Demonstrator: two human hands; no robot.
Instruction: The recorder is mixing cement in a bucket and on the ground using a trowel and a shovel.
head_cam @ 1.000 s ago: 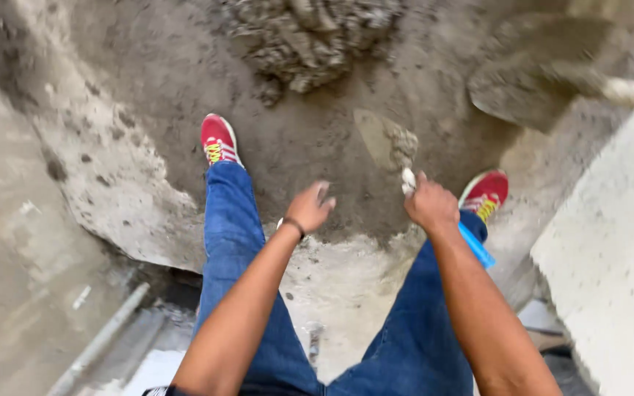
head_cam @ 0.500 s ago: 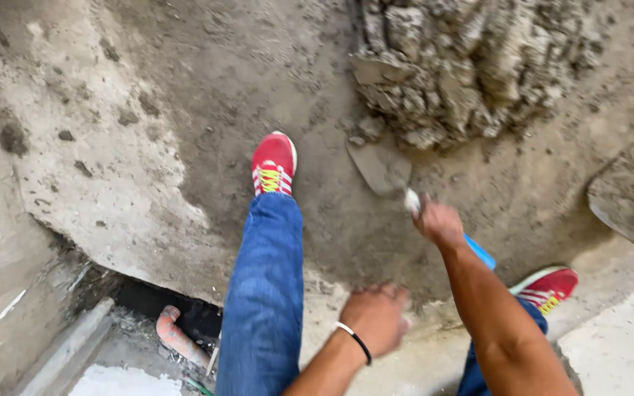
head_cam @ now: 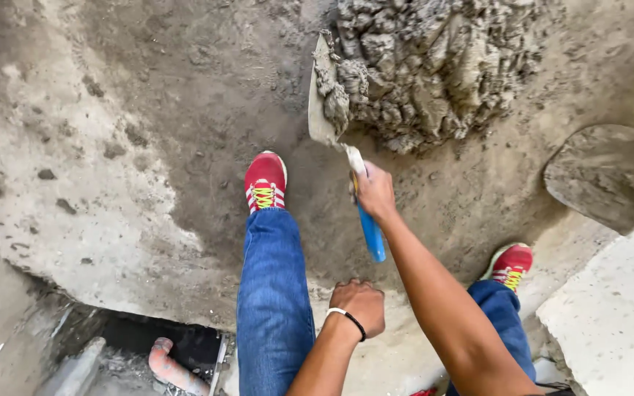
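The right hand [head_cam: 376, 192] is wrapped tight around the blue handle of a trowel [head_cam: 324, 103], whose blade, just beyond the fingers, carries wet mortar and touches the grey mortar heap [head_cam: 442, 66]. Below the grip, the left hand [head_cam: 359, 304] is curled into an empty fist beside 1 jeans leg [head_cam: 273, 293]. 2 red shoes [head_cam: 266, 182] flank it.

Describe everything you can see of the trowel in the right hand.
The trowel has a flat, pointed metal blade, grey and smeared, turned almost on edge, with a lump of wet grey mortar clinging to its face. A short pale neck joins it to a blue handle that sticks out below the right hand, whose grip closes around it. The blade's tip points up the picture, pressed against the left side of the mortar pile.
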